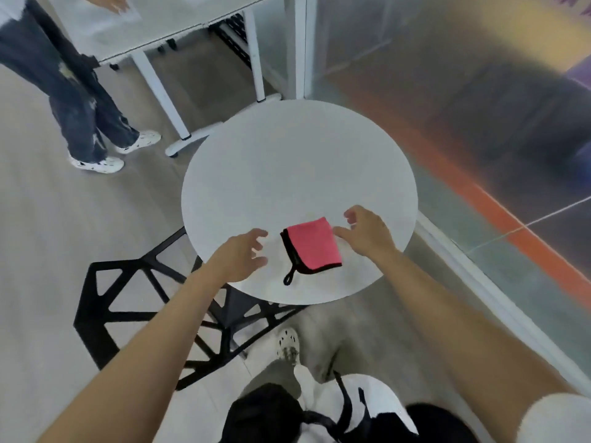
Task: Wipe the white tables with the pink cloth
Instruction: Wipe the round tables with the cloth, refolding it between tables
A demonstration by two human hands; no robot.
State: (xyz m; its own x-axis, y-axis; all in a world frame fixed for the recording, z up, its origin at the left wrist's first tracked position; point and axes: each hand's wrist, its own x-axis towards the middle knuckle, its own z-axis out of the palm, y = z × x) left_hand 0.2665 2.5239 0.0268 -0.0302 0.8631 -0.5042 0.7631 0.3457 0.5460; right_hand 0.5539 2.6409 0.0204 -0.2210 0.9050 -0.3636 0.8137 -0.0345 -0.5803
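Pink cloth (311, 244) lies flat between both hands' spread fingers (340, 233), untouched.

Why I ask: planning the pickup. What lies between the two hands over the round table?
In the head view, the folded pink cloth lies flat on the white table between the left hand and the right hand.

Pale wood-look floor (48, 235) all around, and a black cut-out frame chair (91, 340) at 8 o'clock. A frosted glass partition (367, 59) runs from 12 to 4 o'clock, with an orange stripe (492, 206) showing through it. Someone in baggy dark jeans (80, 100) is standing at 10 o'clock.
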